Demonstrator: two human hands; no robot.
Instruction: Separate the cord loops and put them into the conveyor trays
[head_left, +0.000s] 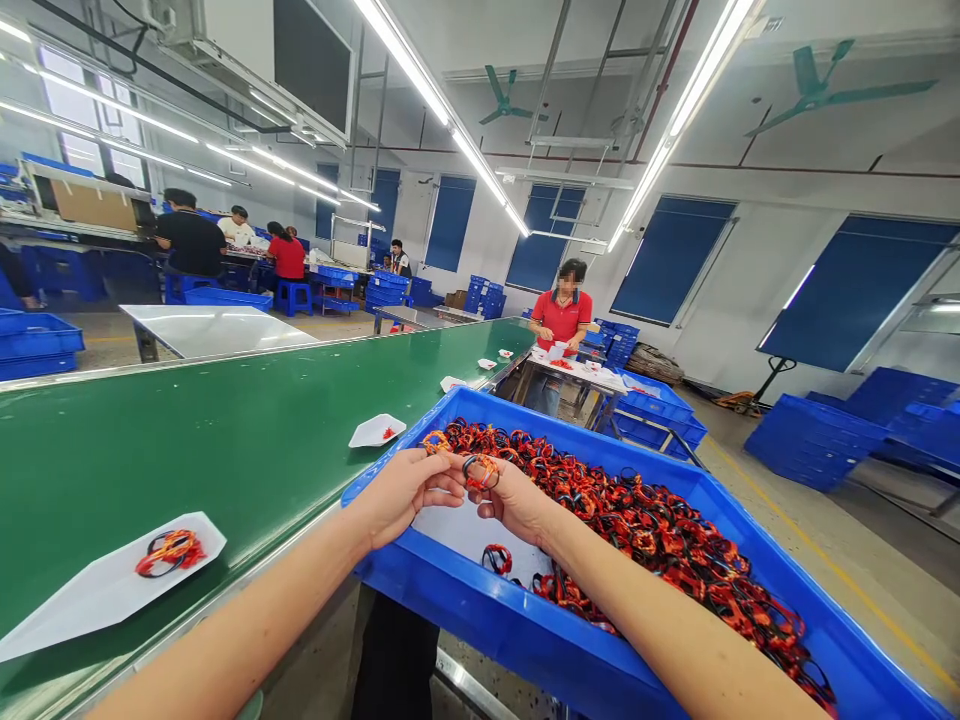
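An orange-and-black cord loop (481, 472) is being pinched at the fingertips of the right hand (514, 500), with the left hand (401, 495) held in close beside it, fingers together. Whether a second loop (435, 441) by the left thumb is gripped or merely touched cannot be told. Just below, a heap of cord bracelets (622, 510) is piled in a blue plastic crate (480, 630), and a stray bracelet (497, 559) is lying on the crate's bare floor. A snag could be caused by loose strands catching on the heap, and a loop could be dropped over the crate's rim if the pinch were loosened. Any join in the held loop is hidden by the fingers. To the left, a white paper tray (112, 585) is set on a green conveyor belt (150, 450).
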